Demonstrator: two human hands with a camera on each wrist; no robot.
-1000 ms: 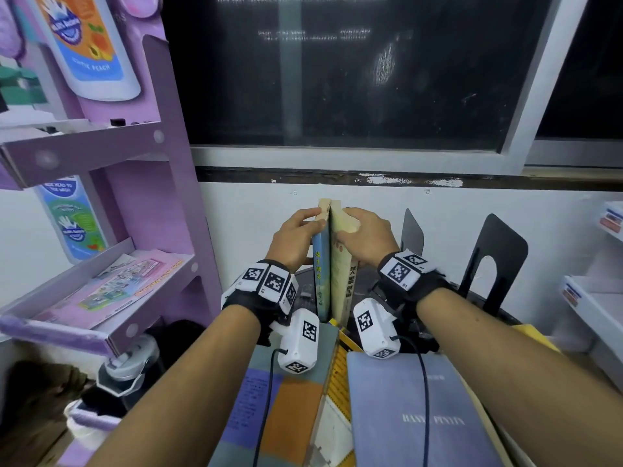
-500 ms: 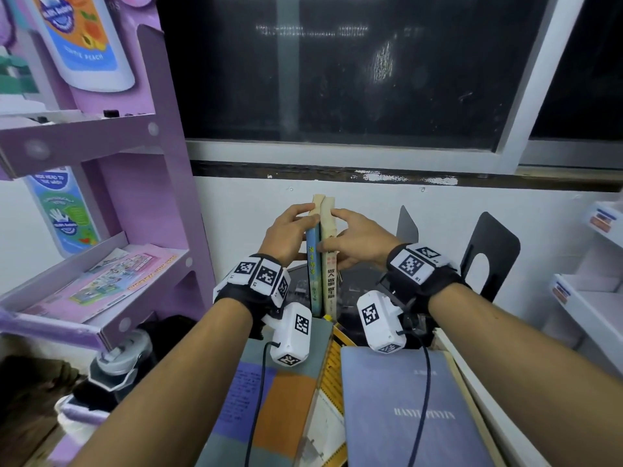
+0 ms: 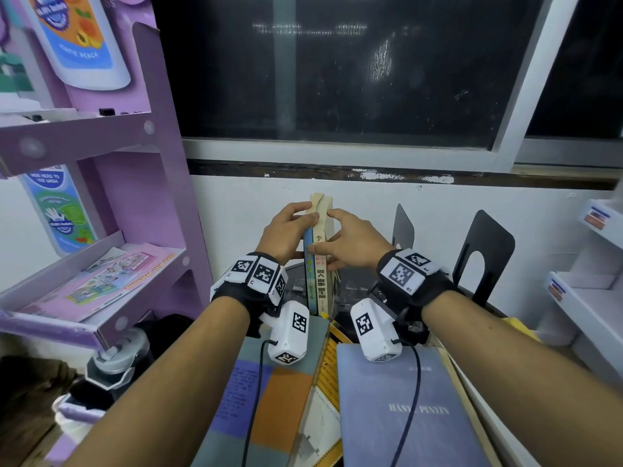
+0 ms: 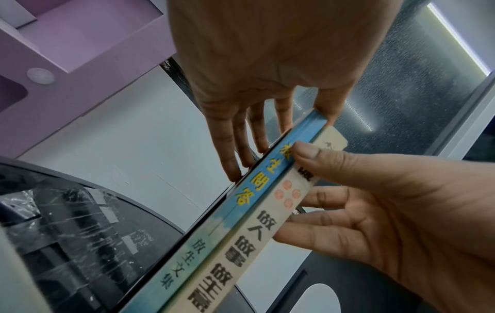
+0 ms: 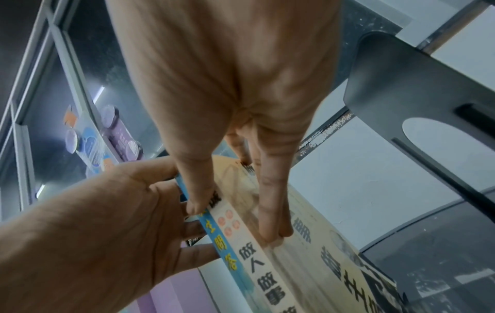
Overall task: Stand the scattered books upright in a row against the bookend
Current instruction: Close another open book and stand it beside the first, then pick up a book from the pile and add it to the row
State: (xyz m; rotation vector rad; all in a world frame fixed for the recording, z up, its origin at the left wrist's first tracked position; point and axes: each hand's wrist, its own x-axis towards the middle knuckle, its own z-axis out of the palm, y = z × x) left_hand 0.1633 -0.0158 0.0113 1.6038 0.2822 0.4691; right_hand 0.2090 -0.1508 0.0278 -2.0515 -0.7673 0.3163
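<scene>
Books (image 3: 320,276) stand pressed between left hand (image 3: 282,234) and right hand (image 3: 354,245), bookend (image 3: 403,227) beside.

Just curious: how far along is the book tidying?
Done: a blue-spined book and a cream-spined book stand upright together. In hand: the left hand presses and the right hand grips them, clear of the nearer black metal bookend. Left: the lavender book and the orange-and-grey book lie flat.
</scene>
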